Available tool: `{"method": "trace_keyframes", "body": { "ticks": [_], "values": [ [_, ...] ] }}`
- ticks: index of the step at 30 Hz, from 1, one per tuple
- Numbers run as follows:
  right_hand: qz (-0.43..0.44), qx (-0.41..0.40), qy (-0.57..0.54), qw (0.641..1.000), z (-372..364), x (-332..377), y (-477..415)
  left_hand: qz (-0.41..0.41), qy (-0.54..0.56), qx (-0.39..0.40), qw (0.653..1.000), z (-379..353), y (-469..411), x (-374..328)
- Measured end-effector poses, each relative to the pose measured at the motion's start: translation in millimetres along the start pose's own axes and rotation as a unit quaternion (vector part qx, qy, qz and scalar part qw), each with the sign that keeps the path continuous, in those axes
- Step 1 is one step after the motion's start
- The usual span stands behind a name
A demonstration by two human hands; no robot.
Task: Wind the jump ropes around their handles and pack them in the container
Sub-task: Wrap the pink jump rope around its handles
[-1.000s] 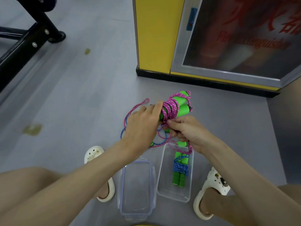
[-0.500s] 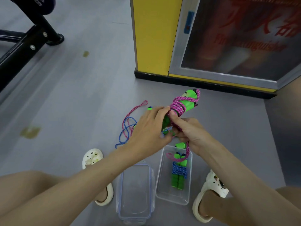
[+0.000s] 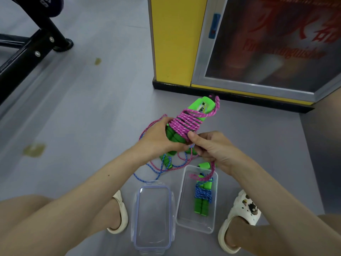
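Since a moment ago the pink rope (image 3: 186,122) has gained more turns and now sits as a neat band across the paired green handles (image 3: 200,108), which tilt up and away toward the yellow pillar (image 3: 175,39). Her or his left hand (image 3: 158,139) grips the lower end of the handles, fingers (image 3: 166,120) closed around the foam. The right hand (image 3: 212,146) pinches the rope just below the windings, thumb pressed on the strand; a loose pink tail hangs from it down over the container (image 3: 186,215). That clear container sits on the floor (image 3: 83,108) between the two sandalled feet, with a blue-wound rope (image 3: 203,194) on green handles lying inside it. Its lid (image 3: 153,218) lies just beside it on the left. Loose pink and blue cord (image 3: 158,170) lies tangled on the floor beneath the hands, with another green handle (image 3: 167,160) among it.
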State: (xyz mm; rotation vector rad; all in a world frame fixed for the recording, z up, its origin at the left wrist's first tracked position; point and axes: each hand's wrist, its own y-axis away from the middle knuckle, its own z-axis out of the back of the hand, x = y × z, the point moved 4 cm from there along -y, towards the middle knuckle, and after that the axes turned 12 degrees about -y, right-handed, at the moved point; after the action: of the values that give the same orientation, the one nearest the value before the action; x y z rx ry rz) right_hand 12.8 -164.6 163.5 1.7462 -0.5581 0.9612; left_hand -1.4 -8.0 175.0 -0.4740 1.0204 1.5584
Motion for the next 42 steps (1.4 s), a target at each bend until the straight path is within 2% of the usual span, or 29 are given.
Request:
{"method": "trace_keyframes", "body": {
  "ticks": [2, 7, 10, 12, 14, 16, 19, 21, 26, 28, 30, 31, 33, 34, 36, 37, 40, 42],
  "values": [
    [-0.013, -0.013, 0.004, 1.0, 2, -3, 0, -0.032, -0.144, -0.056, 0.988, 3, 0, -1],
    [-0.046, -0.029, -0.077, 0.996, 9, -4, -3, -0.045, -0.308, -0.145, 0.939, 9, 0, 6],
    [-0.058, -0.026, -0.145, 0.987, 11, -3, -4, -0.102, -0.406, -0.211, 0.883, 7, 4, 3],
    [-0.067, -0.02, -0.192, 0.979, 13, -2, -3, -0.12, -0.443, -0.243, 0.854, 4, 7, 1],
    [-0.073, -0.003, -0.222, 0.972, 13, -2, -2, -0.124, -0.455, -0.256, 0.844, 3, 7, 2],
    [-0.075, 0.004, -0.221, 0.972, 12, -3, -3, -0.132, -0.468, -0.266, 0.832, 3, 6, 4],
    [-0.068, -0.03, -0.199, 0.977, 12, -7, -4, -0.138, -0.485, -0.258, 0.824, -3, 7, 4],
    [-0.055, -0.067, -0.178, 0.98, 15, -8, -4, -0.128, -0.491, -0.241, 0.827, -8, 6, 6],
    [-0.023, -0.117, -0.146, 0.982, 20, -6, -6, -0.153, -0.442, -0.199, 0.861, -7, 6, 2],
    [-0.017, -0.126, -0.152, 0.98, 24, -4, -7, -0.153, -0.371, -0.149, 0.904, -7, 3, 5],
    [-0.015, -0.121, -0.151, 0.981, 27, -1, -6, -0.136, -0.244, -0.09, 0.956, -8, 2, 9],
    [-0.015, -0.113, -0.15, 0.982, 27, 0, -5, -0.129, -0.185, -0.075, 0.971, -8, 1, 11],
    [-0.015, -0.101, -0.128, 0.987, 25, 2, -4, -0.135, -0.131, -0.077, 0.979, -6, -1, 13],
    [-0.017, -0.103, -0.102, 0.989, 25, 2, -3, -0.151, -0.142, -0.09, 0.974, -5, -1, 13],
    [-0.03, -0.122, -0.052, 0.991, 25, -1, -2, -0.188, -0.225, -0.135, 0.946, -3, 0, 10],
    [-0.041, -0.135, -0.037, 0.989, 25, -4, -3, -0.204, -0.286, -0.163, 0.922, -3, 1, 8],
    [-0.067, -0.148, -0.023, 0.986, 25, -12, -4, -0.243, -0.44, -0.237, 0.832, -7, 9, 0],
    [-0.077, -0.12, -0.05, 0.988, 19, -12, -6, -0.28, -0.511, -0.266, 0.768, -16, 12, -1]
  ]
}}
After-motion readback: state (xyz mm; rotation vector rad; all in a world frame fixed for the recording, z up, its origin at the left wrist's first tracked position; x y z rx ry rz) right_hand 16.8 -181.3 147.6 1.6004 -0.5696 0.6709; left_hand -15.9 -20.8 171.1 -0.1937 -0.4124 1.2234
